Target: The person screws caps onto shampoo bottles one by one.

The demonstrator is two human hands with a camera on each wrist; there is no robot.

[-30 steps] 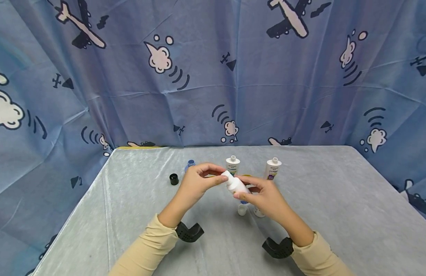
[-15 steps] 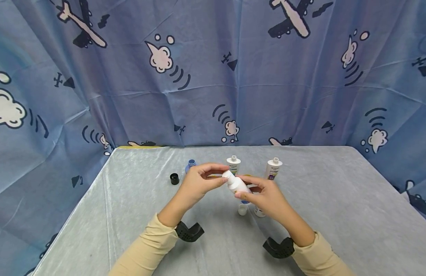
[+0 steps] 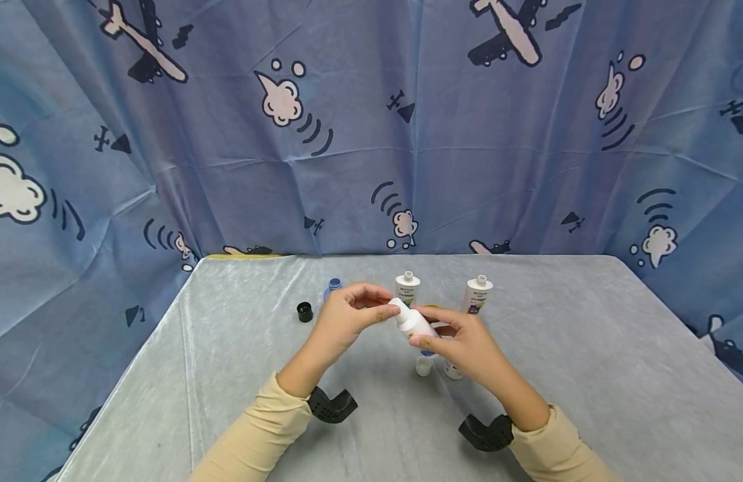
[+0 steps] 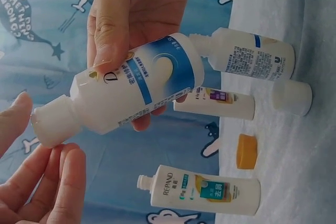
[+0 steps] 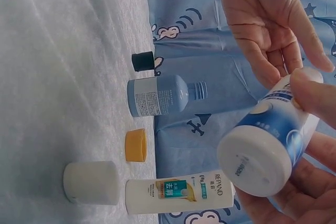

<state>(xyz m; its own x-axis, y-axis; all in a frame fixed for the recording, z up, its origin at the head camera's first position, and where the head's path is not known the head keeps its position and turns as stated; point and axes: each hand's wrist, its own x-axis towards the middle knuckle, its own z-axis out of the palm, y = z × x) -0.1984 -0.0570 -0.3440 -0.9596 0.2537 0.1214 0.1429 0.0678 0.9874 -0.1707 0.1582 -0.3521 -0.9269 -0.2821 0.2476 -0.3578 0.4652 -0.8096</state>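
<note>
A small white bottle [image 3: 415, 325] with a blue label is held tilted in the air over the table. My right hand [image 3: 464, 338] grips its body, thumb on one side and fingers on the other. At the upper end, my left hand [image 3: 350, 314] has its thumb and fingertips around the white cap [image 4: 55, 121], which sits on the neck. From the right wrist view the bottle's round base [image 5: 254, 161] faces the camera. Behind the hands, an uncapped white bottle [image 4: 205, 190] marked REPAND stands upright.
Another uncapped white bottle [image 3: 478, 293] stands farther right, and a blue one [image 5: 157, 96] at left. Near the right hand is a further white bottle [image 4: 252, 53], uncapped. Loose caps lie about: black [image 3: 304, 312], yellow [image 5: 135, 145] and white [image 3: 424, 366]. A patterned curtain [image 3: 359, 134] hangs behind.
The left fingers shift slightly on the cap, reaching farther over it half a second ago and drawn back now. The right hand and bottle stay nearly still.
</note>
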